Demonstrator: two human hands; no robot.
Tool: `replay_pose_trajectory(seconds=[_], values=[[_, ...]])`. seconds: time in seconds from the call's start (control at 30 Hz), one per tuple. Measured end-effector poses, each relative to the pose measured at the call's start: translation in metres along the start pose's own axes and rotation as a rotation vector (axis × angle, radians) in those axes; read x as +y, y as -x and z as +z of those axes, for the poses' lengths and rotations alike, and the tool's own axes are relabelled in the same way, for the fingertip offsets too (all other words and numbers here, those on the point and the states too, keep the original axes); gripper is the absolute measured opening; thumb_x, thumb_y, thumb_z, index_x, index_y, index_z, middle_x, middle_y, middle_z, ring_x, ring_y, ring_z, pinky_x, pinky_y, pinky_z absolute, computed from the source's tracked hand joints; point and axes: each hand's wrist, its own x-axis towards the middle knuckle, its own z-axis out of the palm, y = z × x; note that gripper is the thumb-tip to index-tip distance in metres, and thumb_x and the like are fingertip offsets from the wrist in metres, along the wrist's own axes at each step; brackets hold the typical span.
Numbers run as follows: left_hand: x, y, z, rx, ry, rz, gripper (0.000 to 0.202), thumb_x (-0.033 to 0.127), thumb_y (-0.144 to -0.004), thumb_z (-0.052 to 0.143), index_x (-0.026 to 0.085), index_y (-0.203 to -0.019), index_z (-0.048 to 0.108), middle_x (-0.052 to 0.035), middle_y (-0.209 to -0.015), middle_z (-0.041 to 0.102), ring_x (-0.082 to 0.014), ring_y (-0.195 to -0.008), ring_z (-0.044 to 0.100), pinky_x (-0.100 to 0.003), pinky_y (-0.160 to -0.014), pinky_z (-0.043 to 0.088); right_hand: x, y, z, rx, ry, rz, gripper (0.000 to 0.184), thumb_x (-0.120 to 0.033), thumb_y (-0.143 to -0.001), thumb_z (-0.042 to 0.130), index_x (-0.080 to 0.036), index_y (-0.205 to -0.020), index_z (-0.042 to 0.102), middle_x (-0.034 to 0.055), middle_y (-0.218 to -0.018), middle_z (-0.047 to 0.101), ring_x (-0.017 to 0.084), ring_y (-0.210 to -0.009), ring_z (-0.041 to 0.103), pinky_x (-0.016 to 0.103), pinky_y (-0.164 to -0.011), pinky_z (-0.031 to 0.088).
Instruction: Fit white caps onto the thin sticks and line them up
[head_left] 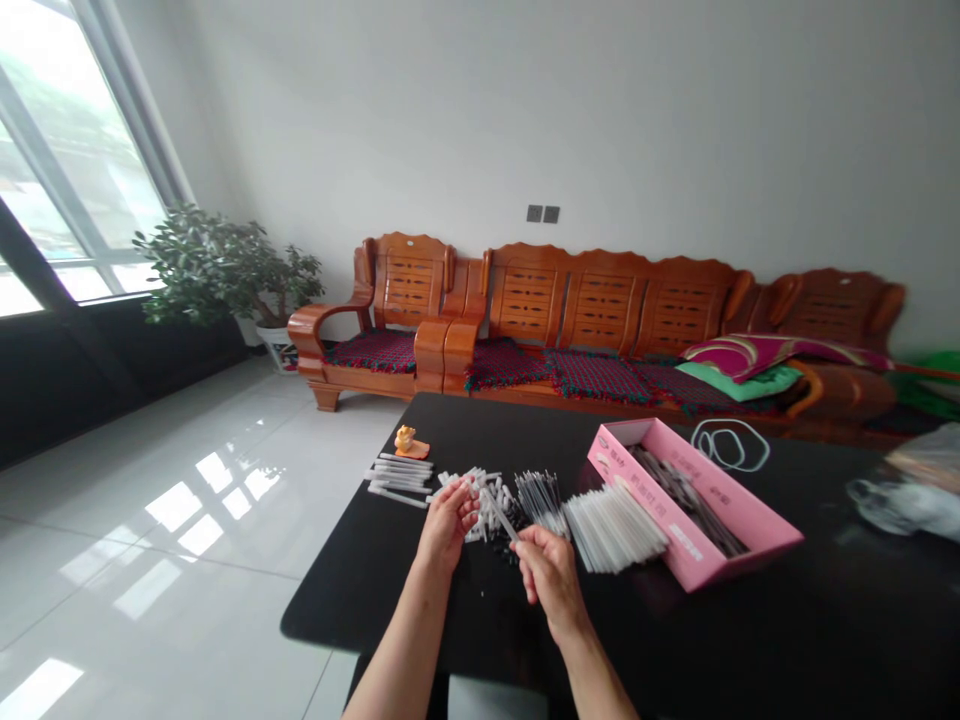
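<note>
Two bare hands and one slim clear tube (502, 516), all to the left of the pink box (684, 552). Right hand (549, 575): thumb and fingers closed on the tube's near end, one tube only. Left hand (453, 512): fingers curled nearly together at the tube's far end; whether they pinch a small part cannot be told. The slanting hold presumably leaves the far end exposed and in view.

Grouped on the black table (337, 605), probably so that each kind stays separate and within reach, are, outward from the hands: one heap of small white pieces (486, 524), dozens, left of the box; small black pieces (508, 552) beside them, too overlapped to count; one sheaf of thin dark rods (538, 492), several dozen, nearer the box; and one bank of translucent tubes (611, 532), dozens, just beside the box's near wall. Dark sticks (679, 498), uncountable, lie inside the box, whose walls likely keep them from rolling.

Farthest left of the box, about six white sticks (401, 477) lie roughly parallel, with one small yellow figure (405, 440) behind. Beyond the box: one looped white cord (765, 450) and, against the wall, wooden seating (525, 300).
</note>
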Motion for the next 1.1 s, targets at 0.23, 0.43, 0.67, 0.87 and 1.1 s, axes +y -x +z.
replay_pose_trajectory(seconds=[0.23, 0.43, 0.67, 0.87, 1.1], values=[[-0.002, 0.0, 0.003, 0.082, 0.011, 0.033, 0.013, 0.014, -0.081, 0.064, 0.012, -0.093, 0.06, -0.0009, -0.065, 0.063, -0.0074, -0.048, 0.06, -0.015, -0.043, 0.05, 0.0, 0.001, -0.003, -0.04, 0.084, -0.059, 0.019, -0.032, -0.077, 0.056, -0.018, -0.064, 0.053, -0.0093, -0.041, 0.036, 0.005, -0.033, 0.028, 0.019, -0.033, 0.019], [-0.006, 0.002, 0.004, 0.056, -0.05, 0.083, 0.024, 0.022, -0.072, 0.074, 0.012, -0.09, 0.061, -0.0007, -0.067, 0.063, -0.0067, -0.049, 0.059, -0.014, -0.041, 0.048, 0.006, -0.003, -0.003, -0.012, 0.16, -0.059, 0.018, -0.029, -0.078, 0.054, -0.018, -0.064, 0.053, -0.0087, -0.043, 0.037, 0.006, -0.034, 0.029, 0.02, -0.036, 0.019], [-0.011, 0.008, 0.008, 0.033, -0.168, 0.15, 0.042, 0.037, -0.061, 0.081, 0.012, -0.088, 0.061, 0.0005, -0.066, 0.061, -0.0081, -0.05, 0.058, -0.017, -0.043, 0.049, 0.007, -0.007, -0.002, 0.014, 0.208, -0.076, 0.018, -0.029, -0.078, 0.053, -0.018, -0.064, 0.053, -0.0081, -0.043, 0.037, 0.007, -0.037, 0.029, 0.022, -0.038, 0.019], [-0.015, 0.01, 0.011, 0.091, -0.222, 0.231, 0.042, 0.044, -0.06, 0.08, 0.012, -0.082, 0.062, 0.0, -0.066, 0.062, -0.0101, -0.052, 0.059, -0.02, -0.046, 0.051, 0.0, -0.004, -0.001, 0.072, 0.304, -0.186, 0.023, -0.032, -0.08, 0.054, -0.018, -0.062, 0.053, -0.0058, -0.049, 0.038, 0.01, -0.046, 0.033, 0.023, -0.043, 0.023], [-0.022, 0.013, 0.015, 0.108, -0.26, 0.289, 0.04, 0.047, -0.061, 0.078, 0.013, -0.065, 0.058, 0.0035, -0.048, 0.054, -0.006, -0.039, 0.047, -0.015, -0.037, 0.036, -0.004, 0.003, 0.002, 0.074, 0.47, -0.335, 0.029, -0.039, -0.087, 0.05, -0.018, -0.068, 0.058, -0.0011, -0.055, 0.052, 0.014, -0.053, 0.046, 0.024, -0.051, 0.031]])
